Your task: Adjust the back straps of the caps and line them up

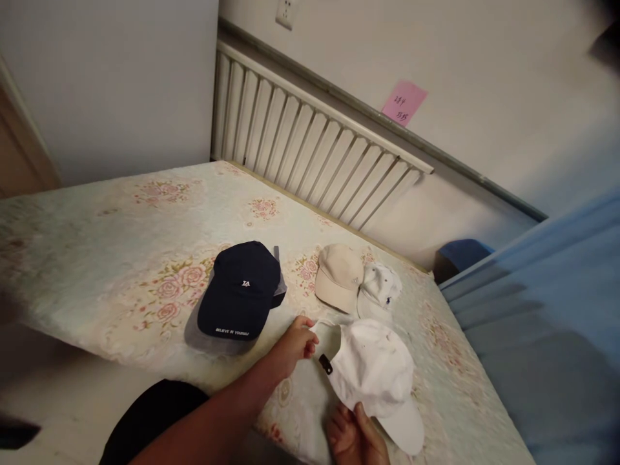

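Note:
A white baseball cap (378, 365) is held up above the bed-like surface, its brim pointing down to the lower right. My right hand (356, 434) grips its lower edge, thumb on the outside. At the cap's back opening, my left hand (298, 342) is closed in a pinch on the end of the white strap. A dark buckle (326, 364) hangs at the opening's other side. To the left lies a navy cap (239, 290) with white lettering on its brim, on top of a grey cap (217, 342). Beyond my hands, a beige cap (339, 274) sits against another white cap (380, 290).
A floral cloth (261, 223) covers the surface. Behind it run a white radiator (305, 135) and a wall with a pink note (404, 102). A blue curtain (547, 310) hangs at right. A black rounded thing (155, 420) is at the lower left.

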Motion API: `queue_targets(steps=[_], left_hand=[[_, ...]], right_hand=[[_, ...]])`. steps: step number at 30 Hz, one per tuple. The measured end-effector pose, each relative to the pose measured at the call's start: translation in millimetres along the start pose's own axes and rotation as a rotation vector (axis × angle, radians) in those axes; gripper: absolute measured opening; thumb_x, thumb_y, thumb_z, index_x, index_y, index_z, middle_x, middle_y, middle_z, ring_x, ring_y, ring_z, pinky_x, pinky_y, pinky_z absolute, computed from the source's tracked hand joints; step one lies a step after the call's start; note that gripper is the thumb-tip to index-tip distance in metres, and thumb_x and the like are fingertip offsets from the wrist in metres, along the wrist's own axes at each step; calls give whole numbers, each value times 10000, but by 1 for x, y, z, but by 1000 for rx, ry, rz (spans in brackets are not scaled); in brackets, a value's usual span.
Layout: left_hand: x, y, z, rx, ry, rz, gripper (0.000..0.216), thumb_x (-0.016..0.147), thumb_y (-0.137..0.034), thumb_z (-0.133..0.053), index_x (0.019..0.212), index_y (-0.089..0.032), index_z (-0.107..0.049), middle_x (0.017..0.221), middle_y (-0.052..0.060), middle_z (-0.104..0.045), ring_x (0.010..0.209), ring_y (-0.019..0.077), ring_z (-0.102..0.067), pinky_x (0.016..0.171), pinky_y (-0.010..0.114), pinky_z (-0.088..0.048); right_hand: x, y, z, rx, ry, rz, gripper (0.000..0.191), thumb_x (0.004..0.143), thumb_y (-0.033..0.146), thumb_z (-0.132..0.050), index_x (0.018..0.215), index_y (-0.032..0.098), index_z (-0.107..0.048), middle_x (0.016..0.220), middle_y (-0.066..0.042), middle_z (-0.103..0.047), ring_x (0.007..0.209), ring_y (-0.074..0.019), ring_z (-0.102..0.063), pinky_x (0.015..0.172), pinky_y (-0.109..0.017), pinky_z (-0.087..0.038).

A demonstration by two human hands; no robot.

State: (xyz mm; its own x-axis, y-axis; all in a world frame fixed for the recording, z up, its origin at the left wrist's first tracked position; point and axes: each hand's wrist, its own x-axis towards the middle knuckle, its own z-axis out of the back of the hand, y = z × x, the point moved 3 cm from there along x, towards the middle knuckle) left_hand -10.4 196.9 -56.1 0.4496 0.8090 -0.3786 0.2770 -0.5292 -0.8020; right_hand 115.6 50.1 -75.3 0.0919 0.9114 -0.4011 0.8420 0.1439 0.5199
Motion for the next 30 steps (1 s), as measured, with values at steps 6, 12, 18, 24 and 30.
queue_targets(steps=[6,12,18,24,30], left_hand=[[0,-1,-3,-204,77,35,217,643,-256,-594,788,-198,-443,630,-49,-503,513,61,-423,523,202,-301],[-3,2,-8,-297,164,94,268,576,-249,-708,740,-155,-517,649,-33,-512,587,86,-469,588,229,-352],[-11,4,-11,-316,251,93,371,510,-145,-728,827,-144,-536,665,-33,-538,587,95,-525,654,256,-386],[-13,4,-12,-236,315,-3,307,568,-155,-699,840,-138,-557,773,4,-568,768,154,-608,700,255,-405],[-16,9,-17,-226,401,12,300,592,-159,-688,851,-152,-537,806,7,-572,681,131,-583,703,331,-458]], right_hand=[[-1,1,6,-26,13,-24,234,650,308,-763,688,166,-581,615,29,-485,535,-82,-404,492,-234,-323],[-3,5,-1,-64,-18,26,273,622,331,-773,676,174,-557,606,35,-476,541,-92,-417,483,-238,-338],[-8,11,-9,13,-78,23,274,599,301,-793,683,171,-568,602,36,-488,548,-88,-435,498,-232,-354],[-8,16,-9,0,-85,63,279,627,342,-773,686,186,-549,595,49,-471,525,-80,-422,491,-228,-347],[-16,18,-24,36,-85,38,252,631,295,-769,688,189,-548,592,54,-471,528,-80,-419,494,-225,-360]])
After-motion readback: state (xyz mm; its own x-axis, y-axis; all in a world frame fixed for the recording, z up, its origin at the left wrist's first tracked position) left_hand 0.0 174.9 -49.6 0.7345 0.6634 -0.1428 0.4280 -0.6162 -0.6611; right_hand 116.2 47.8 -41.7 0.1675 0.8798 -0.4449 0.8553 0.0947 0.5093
